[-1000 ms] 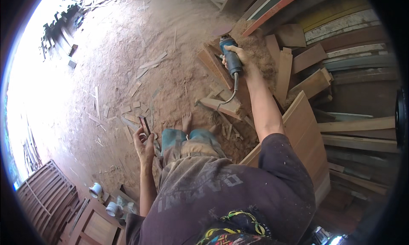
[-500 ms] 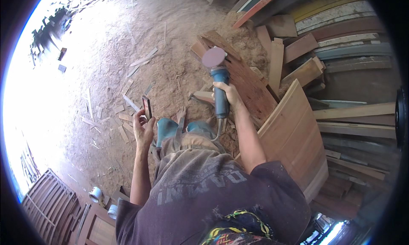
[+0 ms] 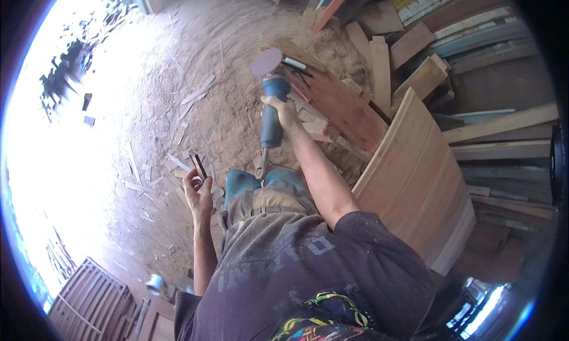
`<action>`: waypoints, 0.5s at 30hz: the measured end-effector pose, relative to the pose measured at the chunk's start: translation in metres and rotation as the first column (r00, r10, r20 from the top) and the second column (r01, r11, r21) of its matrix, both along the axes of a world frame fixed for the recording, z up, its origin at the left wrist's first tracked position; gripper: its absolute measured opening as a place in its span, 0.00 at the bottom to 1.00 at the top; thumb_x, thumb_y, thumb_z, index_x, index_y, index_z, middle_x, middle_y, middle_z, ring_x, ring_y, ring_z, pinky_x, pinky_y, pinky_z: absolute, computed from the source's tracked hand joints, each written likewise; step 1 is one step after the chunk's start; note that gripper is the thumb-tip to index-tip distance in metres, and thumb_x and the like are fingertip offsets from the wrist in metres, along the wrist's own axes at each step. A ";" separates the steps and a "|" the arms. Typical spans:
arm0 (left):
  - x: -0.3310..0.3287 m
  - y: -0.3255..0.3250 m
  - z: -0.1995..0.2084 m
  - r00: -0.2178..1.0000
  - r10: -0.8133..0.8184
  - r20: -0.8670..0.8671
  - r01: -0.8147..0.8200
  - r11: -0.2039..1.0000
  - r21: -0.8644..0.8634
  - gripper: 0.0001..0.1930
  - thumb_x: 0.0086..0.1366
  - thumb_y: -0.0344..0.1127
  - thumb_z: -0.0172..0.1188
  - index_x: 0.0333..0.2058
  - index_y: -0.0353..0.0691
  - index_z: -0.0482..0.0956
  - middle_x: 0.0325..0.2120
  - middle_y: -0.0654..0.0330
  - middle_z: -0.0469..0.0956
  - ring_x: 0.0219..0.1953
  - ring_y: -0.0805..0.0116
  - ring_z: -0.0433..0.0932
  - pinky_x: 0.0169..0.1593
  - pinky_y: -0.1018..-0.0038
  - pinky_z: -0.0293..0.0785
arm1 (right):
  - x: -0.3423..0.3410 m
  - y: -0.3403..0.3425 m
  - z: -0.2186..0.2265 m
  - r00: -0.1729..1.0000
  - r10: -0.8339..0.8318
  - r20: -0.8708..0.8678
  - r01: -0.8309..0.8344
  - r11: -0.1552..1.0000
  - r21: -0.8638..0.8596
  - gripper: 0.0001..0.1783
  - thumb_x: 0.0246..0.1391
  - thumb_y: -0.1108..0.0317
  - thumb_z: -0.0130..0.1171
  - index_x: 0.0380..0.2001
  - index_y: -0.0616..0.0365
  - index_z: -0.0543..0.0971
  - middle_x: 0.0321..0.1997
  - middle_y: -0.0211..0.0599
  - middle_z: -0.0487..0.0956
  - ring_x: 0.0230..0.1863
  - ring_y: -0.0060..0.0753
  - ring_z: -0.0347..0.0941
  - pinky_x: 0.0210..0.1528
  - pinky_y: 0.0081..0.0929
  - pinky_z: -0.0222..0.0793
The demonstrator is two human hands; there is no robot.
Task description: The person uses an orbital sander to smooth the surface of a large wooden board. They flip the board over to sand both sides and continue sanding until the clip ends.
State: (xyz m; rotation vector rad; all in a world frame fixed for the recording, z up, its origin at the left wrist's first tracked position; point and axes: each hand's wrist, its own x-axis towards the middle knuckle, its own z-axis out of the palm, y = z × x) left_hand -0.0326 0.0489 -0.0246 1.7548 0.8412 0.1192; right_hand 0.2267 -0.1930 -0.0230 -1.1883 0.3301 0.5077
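Note:
My right hand (image 3: 284, 110) is wrapped round the blue-and-black body of an angle grinder (image 3: 271, 129). Its round, pinkish sanding disc (image 3: 267, 63) points away from me, in front of a reddish-brown plank (image 3: 347, 107); I cannot tell whether they touch. The cord runs from the tool's rear end down toward my waist. On the left, my left hand (image 3: 200, 199) pinches a flat, black, phone-shaped thing (image 3: 198, 164) between thumb and fingers, held up on edge. A white-and-dark slim item (image 3: 294, 63) lies on the plank just right of the disc.
A large pale wooden panel (image 3: 409, 181) leans at my right. Beyond it, boards and offcuts (image 3: 492, 151) are stacked. Sawdust and wood scraps (image 3: 198, 89) cover the ground ahead. A slatted frame (image 3: 89, 299) and a white can (image 3: 155, 285) stand at lower left.
My right hand has swung the angle grinder left, toward my middle, uncovering the slim item on the plank. The left hand still holds the black thing. The whole view has also turned slightly.

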 end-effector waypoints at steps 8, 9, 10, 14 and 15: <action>0.013 0.013 0.000 0.996 -0.069 0.049 0.067 0.997 0.037 0.24 0.65 0.30 0.71 0.59 0.35 0.77 0.45 0.64 0.79 0.41 0.74 0.75 0.51 0.70 0.75 | -0.008 -0.084 0.007 0.971 -0.110 -0.210 0.162 0.954 0.253 0.21 0.59 0.57 0.71 0.41 0.61 0.75 0.30 0.35 0.78 0.27 0.29 0.79 0.29 0.25 0.80; 0.015 0.012 -0.001 0.995 -0.087 0.048 0.085 0.995 0.047 0.24 0.66 0.30 0.70 0.59 0.35 0.76 0.44 0.64 0.79 0.41 0.75 0.75 0.50 0.71 0.75 | -0.008 -0.099 0.014 0.970 -0.089 -0.225 0.146 0.956 0.253 0.21 0.59 0.56 0.71 0.41 0.62 0.75 0.30 0.35 0.77 0.28 0.29 0.79 0.29 0.25 0.81; 0.019 0.012 -0.001 0.993 -0.107 0.046 0.104 0.993 0.063 0.24 0.67 0.29 0.70 0.60 0.35 0.76 0.43 0.65 0.79 0.40 0.76 0.75 0.49 0.73 0.75 | -0.008 -0.109 0.019 0.968 -0.069 -0.240 0.132 0.957 0.258 0.21 0.60 0.56 0.70 0.41 0.63 0.74 0.30 0.35 0.77 0.29 0.29 0.79 0.29 0.24 0.82; 0.036 0.007 -0.003 0.982 -0.175 0.069 0.173 0.984 0.044 0.25 0.66 0.29 0.70 0.60 0.35 0.75 0.47 0.63 0.79 0.42 0.74 0.75 0.52 0.70 0.75 | 0.012 -0.129 0.008 0.956 -0.003 -0.293 0.094 0.951 0.296 0.23 0.61 0.55 0.69 0.40 0.66 0.73 0.32 0.39 0.77 0.31 0.29 0.80 0.29 0.24 0.84; 0.041 0.005 -0.001 0.981 -0.180 0.071 0.177 0.983 0.038 0.25 0.65 0.29 0.71 0.59 0.35 0.75 0.48 0.63 0.78 0.43 0.73 0.75 0.53 0.69 0.75 | 0.018 -0.128 0.009 0.959 0.012 -0.282 0.074 0.954 0.292 0.24 0.61 0.55 0.69 0.40 0.67 0.73 0.33 0.39 0.77 0.31 0.29 0.80 0.29 0.24 0.84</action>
